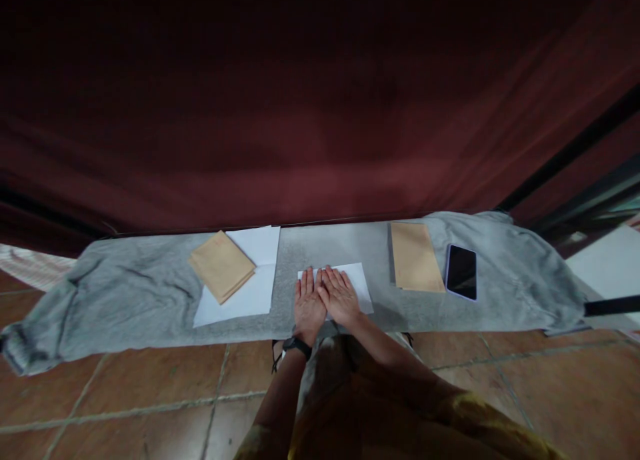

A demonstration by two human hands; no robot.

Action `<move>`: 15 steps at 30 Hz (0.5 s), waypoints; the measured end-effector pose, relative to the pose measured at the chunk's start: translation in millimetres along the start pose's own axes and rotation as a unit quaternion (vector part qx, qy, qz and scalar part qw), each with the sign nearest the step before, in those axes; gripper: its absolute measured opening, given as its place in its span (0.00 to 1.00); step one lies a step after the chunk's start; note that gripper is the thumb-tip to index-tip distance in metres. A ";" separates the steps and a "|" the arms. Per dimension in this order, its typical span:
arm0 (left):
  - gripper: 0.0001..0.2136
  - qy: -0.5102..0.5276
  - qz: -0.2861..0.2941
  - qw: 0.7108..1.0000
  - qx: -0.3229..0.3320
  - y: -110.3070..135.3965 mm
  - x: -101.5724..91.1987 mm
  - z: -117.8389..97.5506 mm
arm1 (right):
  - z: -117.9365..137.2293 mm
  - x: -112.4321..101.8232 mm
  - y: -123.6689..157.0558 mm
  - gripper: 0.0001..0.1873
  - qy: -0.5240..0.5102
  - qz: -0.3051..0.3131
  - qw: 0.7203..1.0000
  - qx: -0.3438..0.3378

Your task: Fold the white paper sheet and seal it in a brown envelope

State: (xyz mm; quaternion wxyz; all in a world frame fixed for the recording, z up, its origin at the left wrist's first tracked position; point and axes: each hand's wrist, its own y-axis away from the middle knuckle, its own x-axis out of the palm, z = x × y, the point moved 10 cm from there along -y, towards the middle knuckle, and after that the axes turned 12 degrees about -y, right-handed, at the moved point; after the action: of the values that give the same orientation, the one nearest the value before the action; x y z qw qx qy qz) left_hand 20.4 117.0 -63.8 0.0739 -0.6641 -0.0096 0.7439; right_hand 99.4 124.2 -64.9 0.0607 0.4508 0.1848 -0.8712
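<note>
A small white sheet of paper [359, 280], seemingly folded, lies on the grey cloth in front of me. My left hand [309, 305] rests flat on its left part, fingers stretched out, with a dark watch on the wrist. Beside it my right hand [340, 296] lies flat on the paper too, its thumb side touching the left hand. Both palms press down and cover much of the sheet. To the left, several brown envelopes [222, 265] sit on larger white sheets [260, 287]. Over on the right lies another brown envelope [417, 257].
A phone [461, 272] with a pale purple case lies right of the single envelope. The grey cloth [140, 293] covers a long narrow surface and is rumpled at both ends. Dark red fabric [320, 147] rises behind it. Brown floor tiles [165, 407] show below.
</note>
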 end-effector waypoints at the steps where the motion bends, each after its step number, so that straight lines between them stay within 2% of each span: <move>1: 0.28 0.002 -0.002 1.000 -0.001 0.2 0.3 0.0 | -1.5 -1.3 1.9 0.27 0.001 -0.009 1.000 -0.006; 6: 0.27 0.012 -0.025 1.000 -0.007 -0.7 -0.2 -0.3 | -15.2 -10.1 12.3 0.26 0.014 -0.041 0.999 -0.028; 15: 0.27 0.028 -0.031 0.999 -0.013 -1.6 -3.0 1.1 | -33.2 -20.2 14.8 0.27 0.040 -0.056 0.997 0.016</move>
State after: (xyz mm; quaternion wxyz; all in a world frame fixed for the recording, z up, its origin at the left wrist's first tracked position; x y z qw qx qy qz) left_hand 19.8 118.3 -60.5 0.0882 -0.6849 -0.0375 0.7223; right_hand 140.6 121.8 -70.0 -0.0030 0.4751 0.1984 -0.8573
